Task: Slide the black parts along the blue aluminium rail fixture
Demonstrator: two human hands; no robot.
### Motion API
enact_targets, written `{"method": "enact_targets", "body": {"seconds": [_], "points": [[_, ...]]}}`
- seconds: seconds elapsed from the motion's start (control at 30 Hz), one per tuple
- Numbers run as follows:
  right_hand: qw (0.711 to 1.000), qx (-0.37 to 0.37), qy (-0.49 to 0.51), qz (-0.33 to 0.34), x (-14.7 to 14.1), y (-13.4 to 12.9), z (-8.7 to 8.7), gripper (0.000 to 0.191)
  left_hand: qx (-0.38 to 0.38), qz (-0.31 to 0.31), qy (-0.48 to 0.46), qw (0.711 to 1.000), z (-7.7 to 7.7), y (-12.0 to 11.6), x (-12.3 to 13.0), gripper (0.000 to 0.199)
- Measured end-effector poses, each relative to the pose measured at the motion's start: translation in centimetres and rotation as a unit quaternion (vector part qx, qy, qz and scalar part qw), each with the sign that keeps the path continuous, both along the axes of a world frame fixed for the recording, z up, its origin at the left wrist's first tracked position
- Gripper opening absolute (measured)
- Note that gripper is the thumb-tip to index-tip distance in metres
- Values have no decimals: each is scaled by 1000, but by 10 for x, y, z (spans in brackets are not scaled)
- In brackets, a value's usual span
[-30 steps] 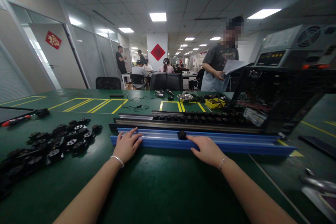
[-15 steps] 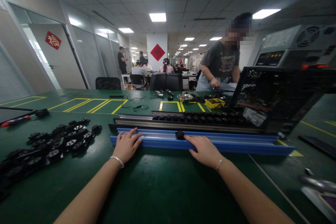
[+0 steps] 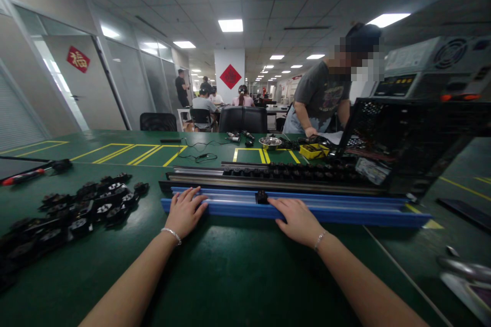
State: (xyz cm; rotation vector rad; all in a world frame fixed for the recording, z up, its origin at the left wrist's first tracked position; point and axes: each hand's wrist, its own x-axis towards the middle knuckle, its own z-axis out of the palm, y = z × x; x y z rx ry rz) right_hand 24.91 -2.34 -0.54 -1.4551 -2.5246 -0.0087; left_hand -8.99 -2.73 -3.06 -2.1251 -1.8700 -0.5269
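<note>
A long blue rail (image 3: 238, 208) with a channel along it lies across the green table in front of me. My left hand (image 3: 186, 210) rests on its left end, fingers spread over the edge and holding nothing. In the channel sits a small black block (image 3: 261, 197). My right hand (image 3: 297, 218) lies over the front edge of the rail, its fingers stretched out and the index fingertip at the block's right side. Whether the fingertip presses on the block, I cannot tell.
Black and silver rails (image 3: 215, 181) lie behind, with a row of black blocks (image 3: 249, 171). More black parts (image 3: 88, 207) are piled at left. An open computer case (image 3: 414, 143) stands at right. Farther back are a metal bowl (image 3: 270, 143), a yellow tray (image 3: 313, 151) and a person (image 3: 324, 92) leaning over.
The black block has slid very slightly left along the channel, and my right hand with it. My left hand has stayed put. The person across the table has bent lower.
</note>
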Motion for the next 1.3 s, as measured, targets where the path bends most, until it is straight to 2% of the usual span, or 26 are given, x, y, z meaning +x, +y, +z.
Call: {"method": "enact_targets", "body": {"seconds": [0.5,1.07,1.3], "points": [[1000,10,-3,-30,-9,-2,-4,56,-2,2,-18,1000,0,0,0,34],[999,42,-12,-27,-16,-3,-13,61,-3,7,-13,1000,2,-2,5,36],[999,35,-18,-33,-17,-3,-12,62,-10,-63,0,998,-1,-5,24,43]]}}
